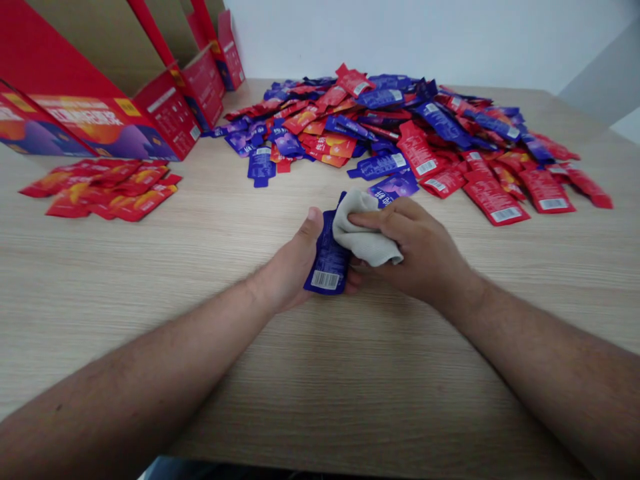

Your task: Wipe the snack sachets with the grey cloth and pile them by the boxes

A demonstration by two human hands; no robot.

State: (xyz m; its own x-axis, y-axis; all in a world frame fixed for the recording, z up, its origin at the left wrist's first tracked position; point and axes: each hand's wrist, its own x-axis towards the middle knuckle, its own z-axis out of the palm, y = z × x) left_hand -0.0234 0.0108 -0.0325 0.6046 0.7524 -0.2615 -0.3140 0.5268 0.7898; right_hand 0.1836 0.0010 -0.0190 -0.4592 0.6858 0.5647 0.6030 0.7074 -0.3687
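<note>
My left hand [295, 263] is closed around a blue sachet [329, 257], thumb along its left edge and fingertips showing beyond its right edge. The sachet's barcode faces up at the end nearer me. In my right hand [417, 243] is a bunched pale grey cloth [363, 230], pressed against the upper part of the sachet and covering some of it. Just beyond the cloth, another blue sachet [395, 187] lies at the front of a large heap of red and blue sachets [330, 143].
At the left, a small group of red sachets [107, 190] lies on the wooden table [210, 253]. Behind it stand several open red cardboard boxes [167, 110]. A pale wall [400, 40] rises behind the heap.
</note>
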